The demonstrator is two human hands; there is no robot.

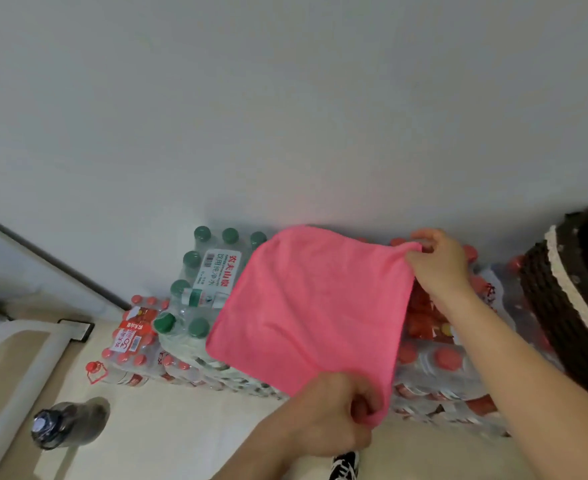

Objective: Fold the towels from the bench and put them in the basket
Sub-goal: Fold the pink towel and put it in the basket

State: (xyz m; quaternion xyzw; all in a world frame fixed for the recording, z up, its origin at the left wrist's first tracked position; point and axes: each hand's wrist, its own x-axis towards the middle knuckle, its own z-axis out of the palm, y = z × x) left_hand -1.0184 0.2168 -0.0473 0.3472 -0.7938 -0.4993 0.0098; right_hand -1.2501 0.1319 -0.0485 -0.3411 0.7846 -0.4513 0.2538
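The green-capped bottle pack (pixel 216 271) label reads 农夫山泉 and 饮用纯净水.

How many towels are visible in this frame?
1. A pink towel, held spread between the left hand and right hand over packs of bottles. Others may be out of view.

Bare forearms (pixel 528 372), black-and-white shoe (pixel 345 465)

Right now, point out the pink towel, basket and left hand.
pink towel (pixel 315 306), head view, middle of the cloth.
basket (pixel 547 306), head view, dark woven wall.
left hand (pixel 330 414), head view, back of the hand.
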